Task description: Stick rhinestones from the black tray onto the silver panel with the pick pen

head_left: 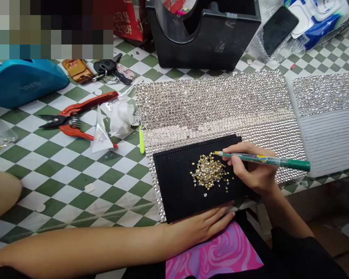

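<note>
I see my left hand lying flat, fingers together, on the near edge of the black tray. Gold rhinestones heap at its middle. My right hand pinches a green pen, tip at the heap.

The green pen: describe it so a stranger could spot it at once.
Find the rhinestone-covered sheet on the checkered table, then the black ridged tray lying on it with a pile of gold rhinestones. The green pen is the slim stick in the right hand, its tip at the pile.
</note>
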A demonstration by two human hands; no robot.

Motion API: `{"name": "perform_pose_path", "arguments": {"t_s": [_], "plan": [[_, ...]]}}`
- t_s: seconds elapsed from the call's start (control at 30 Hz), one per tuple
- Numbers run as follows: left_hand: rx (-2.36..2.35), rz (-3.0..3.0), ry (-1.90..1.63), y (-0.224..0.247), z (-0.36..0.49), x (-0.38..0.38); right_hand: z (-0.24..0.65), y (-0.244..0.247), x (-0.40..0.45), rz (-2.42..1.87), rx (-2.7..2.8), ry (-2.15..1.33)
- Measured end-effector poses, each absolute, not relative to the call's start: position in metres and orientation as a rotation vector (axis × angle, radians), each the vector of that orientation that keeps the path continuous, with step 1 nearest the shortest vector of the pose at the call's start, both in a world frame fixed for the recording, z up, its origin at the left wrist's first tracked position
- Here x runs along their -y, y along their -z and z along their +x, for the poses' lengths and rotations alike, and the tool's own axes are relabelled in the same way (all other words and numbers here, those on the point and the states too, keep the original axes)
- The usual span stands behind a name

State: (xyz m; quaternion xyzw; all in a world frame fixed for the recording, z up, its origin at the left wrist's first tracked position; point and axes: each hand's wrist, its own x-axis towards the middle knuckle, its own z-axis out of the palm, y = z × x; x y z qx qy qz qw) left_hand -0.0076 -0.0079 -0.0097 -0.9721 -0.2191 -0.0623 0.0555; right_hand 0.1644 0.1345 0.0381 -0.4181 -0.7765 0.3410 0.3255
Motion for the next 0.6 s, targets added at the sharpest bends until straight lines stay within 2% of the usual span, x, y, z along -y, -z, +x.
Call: {"name": "perform_pose_path", "arguments": {"t_s": [0.6], "plan": [[0.618, -2.928, 0.142, 0.0045, -0.0097, 0.0037, 0.1665, -0.0355, -0.1323, -1.098, 1.996, -0.838]]}}
